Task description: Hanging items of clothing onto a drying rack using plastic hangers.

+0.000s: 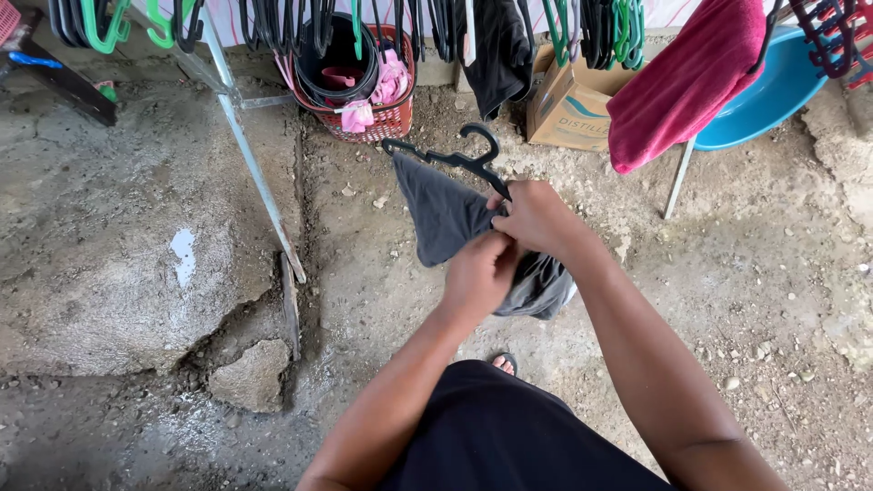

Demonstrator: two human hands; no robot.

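Dark grey garment (446, 218) hung half-threaded on black hanger (455, 159), held in air above rough concrete floor (136, 273). Left hand (477, 277) pinched bunched cloth; right hand (536, 218) closed on hanger arm and fabric. Risk judged: cloth slipping off tilted hanger onto wet, dirty floor; hook snagging red basket (382, 118) near rack leg (255, 173).

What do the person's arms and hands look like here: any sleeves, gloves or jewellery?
Both forearms are bare with no sleeves in view. The left hand and right hand wear no gloves, and no watch, ring or bracelet shows. A dark garment covers the body below.
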